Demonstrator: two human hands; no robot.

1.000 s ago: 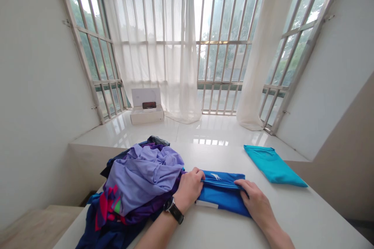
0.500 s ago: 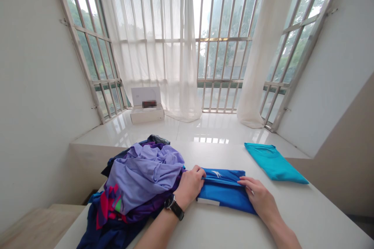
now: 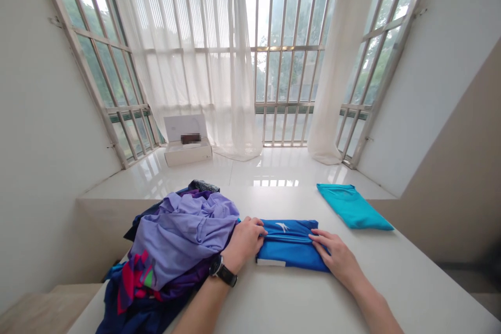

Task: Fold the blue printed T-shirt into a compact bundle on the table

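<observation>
A folded blue garment (image 3: pixel 291 255) with a white logo near its far edge lies flat on the white table, a raised crease running across it. My left hand (image 3: pixel 247 237), with a black watch (image 3: pixel 223 270) on the wrist, has its fingers bent over the garment's left edge and grips the crease there. At the right edge, my right hand (image 3: pixel 332 253) rests with fingers stretched out and slightly apart on the cloth. A white strip (image 3: pixel 271 262) shows along the garment's near left edge.
On the left is a heaped pile of clothes, a lilac garment (image 3: pixel 178 235) on top. A folded turquoise garment (image 3: pixel 354 206) lies at the far right of the table (image 3: pixel 305 305). Behind, an open white box (image 3: pixel 188 154) stands on the sill below a curtained, barred window.
The view has shifted slightly, so everything sits further left in the picture. Both hands stay at the blue garment's sides, and its near right part lies more evenly.
</observation>
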